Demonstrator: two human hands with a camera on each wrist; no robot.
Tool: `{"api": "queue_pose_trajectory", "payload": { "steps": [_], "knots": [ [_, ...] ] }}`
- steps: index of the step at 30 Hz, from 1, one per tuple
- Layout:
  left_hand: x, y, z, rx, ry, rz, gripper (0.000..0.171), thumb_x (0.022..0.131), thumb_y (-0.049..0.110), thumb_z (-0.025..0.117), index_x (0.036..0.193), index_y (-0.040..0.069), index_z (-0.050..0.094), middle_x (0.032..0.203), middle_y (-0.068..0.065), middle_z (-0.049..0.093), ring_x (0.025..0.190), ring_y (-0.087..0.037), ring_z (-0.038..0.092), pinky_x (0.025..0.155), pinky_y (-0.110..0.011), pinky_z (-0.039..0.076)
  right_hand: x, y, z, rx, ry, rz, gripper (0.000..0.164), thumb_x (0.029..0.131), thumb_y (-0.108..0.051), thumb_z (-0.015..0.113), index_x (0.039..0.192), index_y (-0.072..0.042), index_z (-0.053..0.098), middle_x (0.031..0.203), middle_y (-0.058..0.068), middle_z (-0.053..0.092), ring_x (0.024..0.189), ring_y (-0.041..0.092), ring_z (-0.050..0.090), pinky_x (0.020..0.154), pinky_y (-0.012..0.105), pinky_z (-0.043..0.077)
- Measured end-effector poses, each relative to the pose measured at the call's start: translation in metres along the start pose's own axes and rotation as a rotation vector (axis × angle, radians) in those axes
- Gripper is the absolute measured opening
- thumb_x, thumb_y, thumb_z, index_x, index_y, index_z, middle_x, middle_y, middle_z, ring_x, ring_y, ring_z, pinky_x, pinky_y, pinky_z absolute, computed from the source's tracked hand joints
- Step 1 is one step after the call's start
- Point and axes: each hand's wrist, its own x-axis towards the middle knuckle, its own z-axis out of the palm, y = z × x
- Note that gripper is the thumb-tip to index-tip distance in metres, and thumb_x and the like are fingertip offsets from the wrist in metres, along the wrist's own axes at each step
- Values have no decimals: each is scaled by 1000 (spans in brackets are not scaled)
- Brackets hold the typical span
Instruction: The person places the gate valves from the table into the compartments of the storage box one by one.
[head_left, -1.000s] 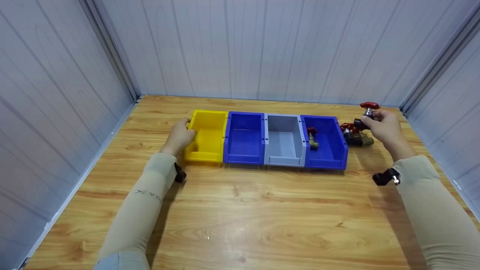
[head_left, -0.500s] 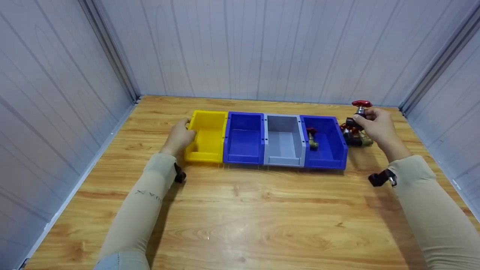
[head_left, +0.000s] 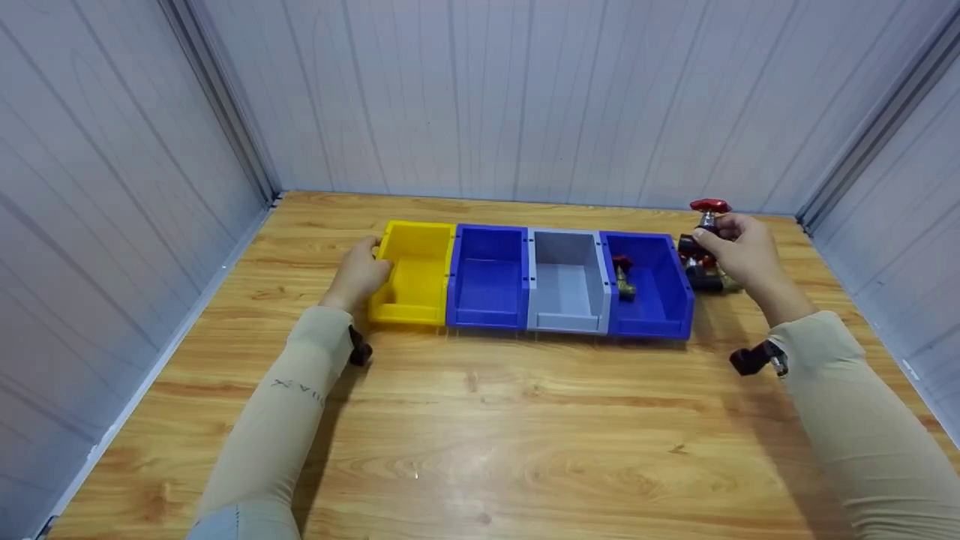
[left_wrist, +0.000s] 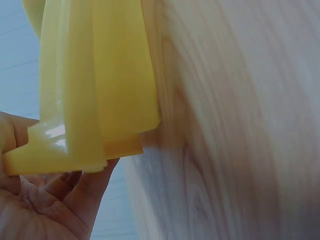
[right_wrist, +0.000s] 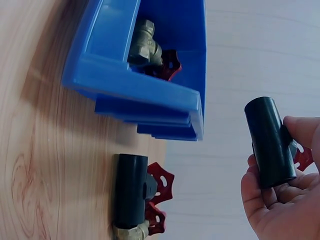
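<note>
My left hand [head_left: 360, 271] grips the left wall of the yellow bin [head_left: 412, 274], thumb inside it and fingers outside; the left wrist view shows the yellow wall [left_wrist: 120, 65] between them. In my right hand [head_left: 750, 251] is a black valve [right_wrist: 270, 142] with a red handwheel [head_left: 710, 205], pinched by thumb and fingers above the table, right of the right-hand blue bin [head_left: 656, 285]. Inside that bin lies a brass valve [right_wrist: 142, 45] with a red handwheel. Below the held valve, another black valve [right_wrist: 131, 190] and a brass one [right_wrist: 131, 232] lie on the table.
A blue bin [head_left: 491, 281] and a grey bin [head_left: 570, 281] stand between the yellow bin and the right-hand blue one, all in one row. Panel walls [head_left: 487, 97] enclose the wooden table [head_left: 510, 435] at the back and both sides.
My right hand has carried the black valve leftward, closer to the right-hand blue bin. My left hand keeps its grip on the yellow bin, unmoved.
</note>
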Motion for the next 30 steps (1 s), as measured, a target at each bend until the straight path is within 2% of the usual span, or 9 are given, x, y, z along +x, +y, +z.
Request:
{"api": "queue_pose_trajectory", "payload": {
  "steps": [3, 7, 10, 18, 24, 27, 30],
  "knots": [
    [0, 1, 0, -5, 1, -4, 54, 112, 14, 47, 165, 10, 39, 165, -17, 47, 145, -33, 51, 124, -55, 43, -2, -3, 1, 18, -10, -7, 68, 109, -42, 61, 148, 12, 49, 138, 22, 56, 104, 10, 56, 81, 19, 50],
    [0, 1, 0, 4, 3, -4, 54, 112, 15, 48, 165, 10, 39, 166, -17, 46, 146, -33, 50, 124, -56, 41, -4, -7, 3, 71, -28, -16, 66, 109, -41, 62, 147, 11, 48, 131, 16, 57, 86, -1, 59, 69, 17, 57],
    [1, 1, -1, 15, 5, -3, 54, 111, 15, 48, 165, 10, 39, 166, -16, 47, 144, -32, 50, 123, -55, 42, -6, -10, 4, 92, -35, -24, 65, 109, -40, 62, 147, 11, 48, 131, 16, 57, 82, -3, 60, 68, 19, 59],
    [3, 0, 0, 17, 5, 5, 57, 111, 14, 47, 166, 10, 38, 168, -17, 45, 145, -33, 50, 123, -55, 42, -10, -18, 9, 61, -28, -61, 59, 109, -37, 64, 143, 11, 53, 129, 16, 60, 89, -1, 58, 71, 17, 55],
    [6, -2, 0, 41, 16, 24, 60, 109, 15, 47, 168, 8, 35, 166, -20, 47, 145, -36, 51, 122, -55, 44, -13, -24, 17, 47, 20, -109, 48, 106, -32, 70, 130, 8, 61, 113, 5, 62, 93, 2, 56, 77, 13, 47],
    [7, -2, 0, 38, 15, 7, 60, 110, 14, 47, 168, 9, 35, 167, -19, 46, 147, -34, 49, 124, -55, 42, -15, -27, 21, 53, 31, -136, 43, 105, -29, 72, 125, 8, 62, 105, -1, 62, 91, 2, 57, 77, 13, 47],
    [6, 0, 0, 26, 11, -10, 60, 110, 14, 47, 168, 10, 34, 168, -18, 45, 148, -33, 48, 125, -55, 40, -17, -30, 24, 67, 32, -155, 40, 105, -26, 72, 122, 8, 63, 102, -2, 61, 89, 3, 57, 75, 14, 48]
  ]
}}
